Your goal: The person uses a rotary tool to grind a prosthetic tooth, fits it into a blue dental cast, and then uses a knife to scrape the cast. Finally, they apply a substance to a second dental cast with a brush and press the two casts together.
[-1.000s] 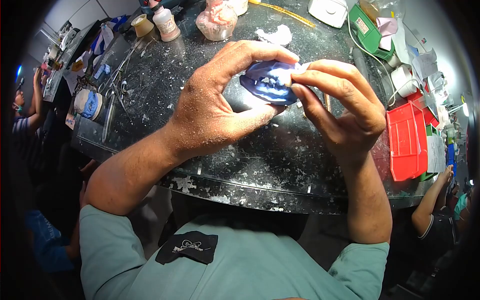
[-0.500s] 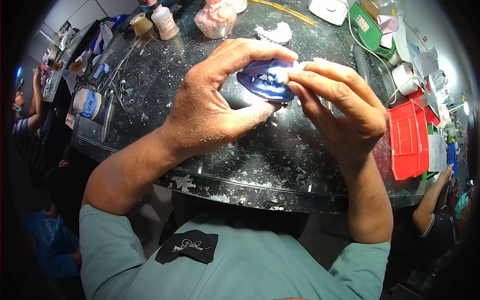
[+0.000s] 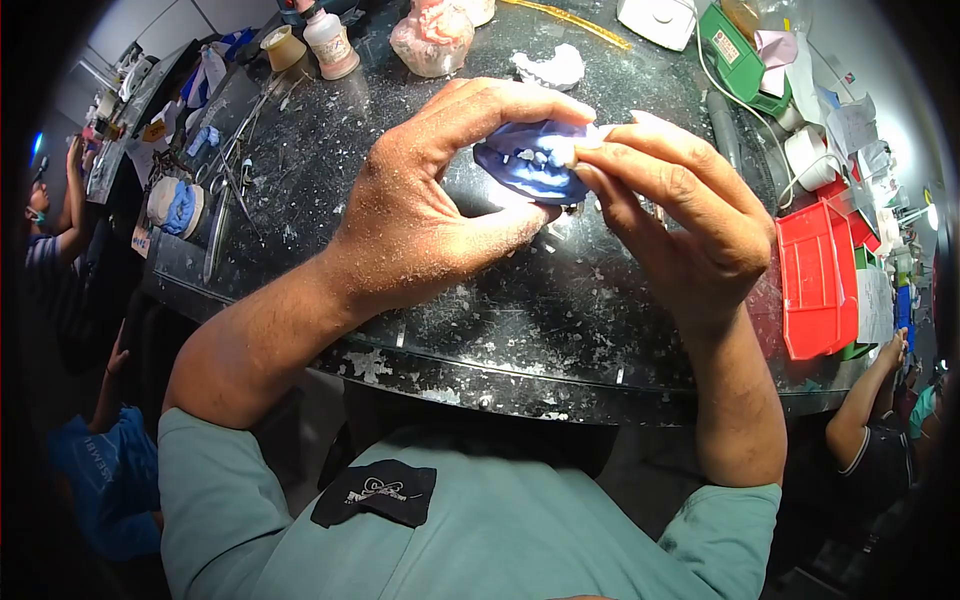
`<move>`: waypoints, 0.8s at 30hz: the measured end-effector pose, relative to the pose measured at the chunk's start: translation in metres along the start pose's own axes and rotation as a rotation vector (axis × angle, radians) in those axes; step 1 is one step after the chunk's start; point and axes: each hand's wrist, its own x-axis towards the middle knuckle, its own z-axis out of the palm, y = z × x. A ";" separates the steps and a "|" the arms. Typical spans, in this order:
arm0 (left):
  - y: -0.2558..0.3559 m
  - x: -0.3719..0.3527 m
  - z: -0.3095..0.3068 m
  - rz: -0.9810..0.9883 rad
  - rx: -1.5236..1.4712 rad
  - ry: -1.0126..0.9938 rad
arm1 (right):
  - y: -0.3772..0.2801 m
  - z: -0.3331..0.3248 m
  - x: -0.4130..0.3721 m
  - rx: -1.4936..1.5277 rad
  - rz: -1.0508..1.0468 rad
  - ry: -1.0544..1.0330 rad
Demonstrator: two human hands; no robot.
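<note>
My left hand (image 3: 410, 200) is curled around a blue dental mould (image 3: 505, 170), with the thumb under its near edge and the fingers along its far side. Several small white tooth shapes show in its hollow. At the mould's right edge my right hand (image 3: 690, 205) is closed in a pinch, fingertips against the rim. A tiny pale bit shows there, too small to name. White dust coats the left hand. Just beyond the mould lies a white horseshoe-shaped cast (image 3: 555, 68) on the black worktop (image 3: 480, 340).
A red bin (image 3: 818, 280) stands at the right, near a green box (image 3: 740, 60) and a white device (image 3: 657, 20). At the left are metal tools (image 3: 235, 190) and a plaster cast with blue material (image 3: 178, 207). A bottle (image 3: 330, 45) and pink-stained jar (image 3: 432, 42) stand behind. Other people sit on both sides.
Both my hands and the mould have barely moved. A person in blue at the lower left has shifted, and an arm now shows raised there.
</note>
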 end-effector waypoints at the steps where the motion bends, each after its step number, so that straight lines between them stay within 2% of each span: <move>1: 0.000 0.000 0.000 0.004 0.003 0.002 | 0.000 0.000 0.000 0.000 0.000 0.000; 9: 0.002 0.001 -0.002 0.014 0.044 -0.013 | 0.002 -0.001 0.001 0.009 0.007 -0.026; 11: 0.005 0.002 0.000 -0.084 -0.091 -0.018 | -0.001 -0.003 0.003 0.059 0.047 -0.016; 24: 0.003 -0.001 0.002 -0.115 -0.323 0.013 | -0.002 -0.003 0.003 0.152 0.084 -0.106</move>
